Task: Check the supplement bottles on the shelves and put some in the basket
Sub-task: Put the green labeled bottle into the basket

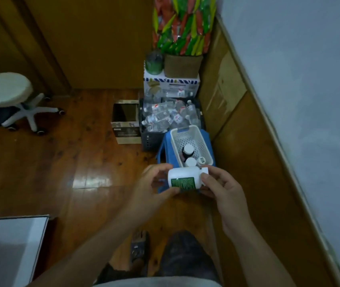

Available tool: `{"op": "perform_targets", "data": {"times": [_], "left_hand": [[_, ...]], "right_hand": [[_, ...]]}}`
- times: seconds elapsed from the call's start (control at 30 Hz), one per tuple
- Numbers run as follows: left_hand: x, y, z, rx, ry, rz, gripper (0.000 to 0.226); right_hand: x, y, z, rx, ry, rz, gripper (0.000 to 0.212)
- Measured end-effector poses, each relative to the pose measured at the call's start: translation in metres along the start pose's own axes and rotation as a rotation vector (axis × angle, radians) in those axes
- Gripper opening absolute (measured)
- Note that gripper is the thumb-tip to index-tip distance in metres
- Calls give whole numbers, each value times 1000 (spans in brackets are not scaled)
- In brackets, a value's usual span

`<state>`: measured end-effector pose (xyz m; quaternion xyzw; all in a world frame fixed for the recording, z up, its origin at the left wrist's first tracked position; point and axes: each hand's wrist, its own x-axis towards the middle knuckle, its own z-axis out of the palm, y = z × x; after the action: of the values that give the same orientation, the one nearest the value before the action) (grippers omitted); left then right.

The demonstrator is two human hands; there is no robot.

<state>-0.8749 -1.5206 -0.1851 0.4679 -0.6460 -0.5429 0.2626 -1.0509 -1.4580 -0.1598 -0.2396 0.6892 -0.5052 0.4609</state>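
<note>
A white supplement bottle (183, 178) with a green label lies sideways between my hands, cap to the right. My left hand (154, 183) grips its base end with thumb under and fingers over. My right hand (220, 189) pinches the cap end. Just beyond, a white perforated basket (182, 132) sits on a blue stool (206, 139). Inside the basket stand a dark bottle with a white cap (188, 152), a white-capped bottle (191, 161) and a small white container (201, 160).
A dark crate of clear plastic bottles (165, 118) stands behind the basket, an open cardboard box (126, 121) to its left. A white box (171, 83) carries a bag of green and red packets (183, 27). Wooden panelling (237, 112) runs along the right. A white swivel stool (5, 90) stands far left.
</note>
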Motion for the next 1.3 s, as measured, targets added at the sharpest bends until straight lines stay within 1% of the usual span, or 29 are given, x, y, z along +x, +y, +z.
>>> {"op": "perform_targets", "data": {"times": [0.07,0.13,0.2,0.27,0.37,0.47,0.57,0.63,0.7,0.77,0.87,1.03,1.17,1.23,1.3], "left_hand": [[42,-13,16,53,-5,-52,46],[84,-29,34,102,5,-111,49],[121,-44,53,135,41,-171,50],[153,-57,73,143,75,-239,50],[192,-70,102,170,108,-317,52],[220,-81,120,200,118,-384,49],[233,-89,124,240,114,-445,48],[236,-93,122,254,125,-486,47],[236,-98,121,264,139,-520,47],[235,-102,118,271,148,-553,48],[233,-107,116,274,151,-578,46],[219,-110,113,219,195,-598,42],[193,-108,99,185,233,-604,44],[172,-103,86,170,262,-616,46],[144,-96,69,162,312,-622,45]], "right_hand": [[51,3,-10,-75,37,5,18],[112,12,-21,-210,108,-22,20],[177,23,-31,-412,145,-53,28],[238,40,-38,-628,119,-82,34],[309,65,-46,-929,1,-137,40],[358,87,-44,-1164,-155,-170,44],[387,104,-35,-1351,-347,-181,45],[401,111,-26,-1478,-473,-217,41],[412,116,-19,-1589,-556,-226,38],[420,121,-13,-1686,-620,-198,38],[427,130,-10,-1795,-688,-161,38],[432,127,-4,-1842,-730,-145,39],[422,105,3,-1876,-694,-138,41],[409,91,11,-1847,-657,-150,42],[387,76,27,-1785,-649,-200,41]]}}
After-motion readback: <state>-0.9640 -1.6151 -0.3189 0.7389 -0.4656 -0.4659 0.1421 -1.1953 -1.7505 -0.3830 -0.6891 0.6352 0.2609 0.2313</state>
